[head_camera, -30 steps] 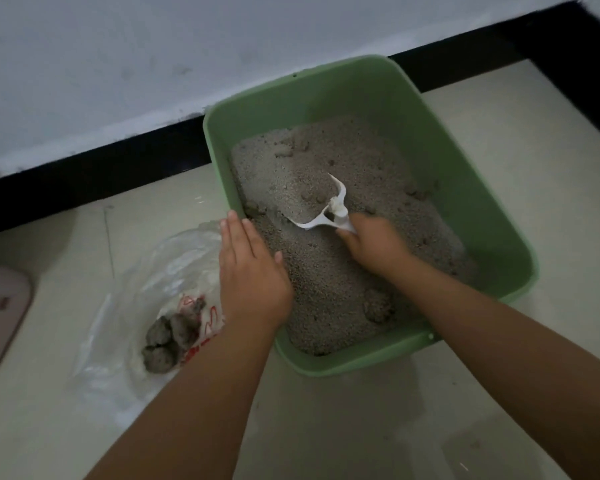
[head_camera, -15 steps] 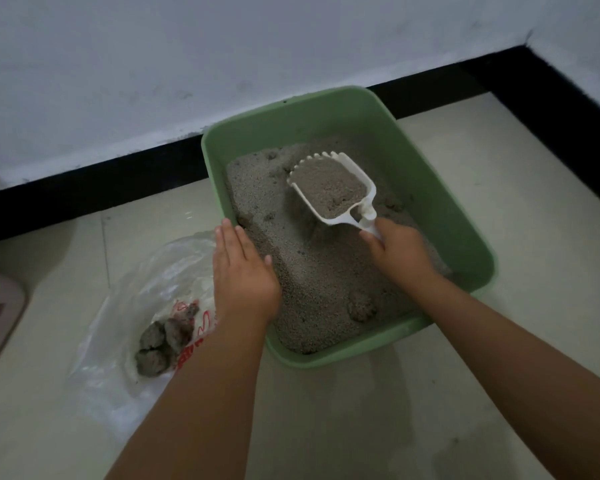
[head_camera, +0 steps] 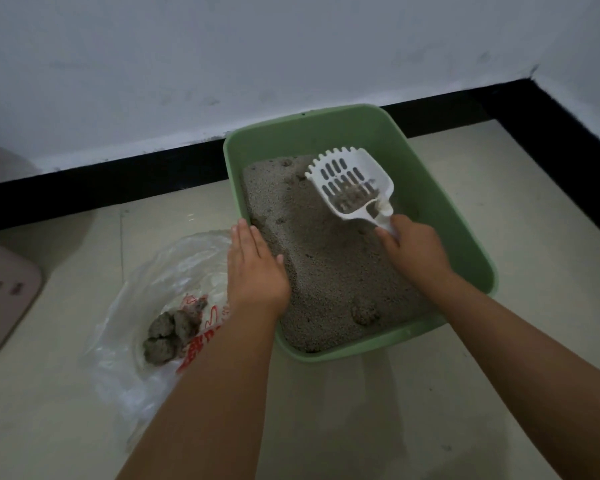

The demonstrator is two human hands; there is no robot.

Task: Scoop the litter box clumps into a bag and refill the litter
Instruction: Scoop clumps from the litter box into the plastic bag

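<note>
Since half a second ago, most of the litter has fallen through the slots of the white scoop (head_camera: 352, 187), and only a few small grey pieces stay in its bowl near the handle. One second ago the scoop was low in the litter; now it is lifted above it, at the far right part of the green litter box (head_camera: 465, 244). The right hand (head_camera: 414, 249) grasps the scoop handle with curled fingers. The left hand (head_camera: 255, 270) lies flat with straight fingers on the left rim of the box, holding nothing, in the same place as before.

Grey litter (head_camera: 326, 271) fills the box, and one clump (head_camera: 364, 311) sits in it near the front edge. On the floor (head_camera: 430, 410), just beside the box on the left, lies a clear plastic bag (head_camera: 146, 299) with red print, and several dark clumps (head_camera: 168, 332) are inside it. The box stands against a white wall (head_camera: 222, 64) with a black baseboard (head_camera: 101, 178).
</note>
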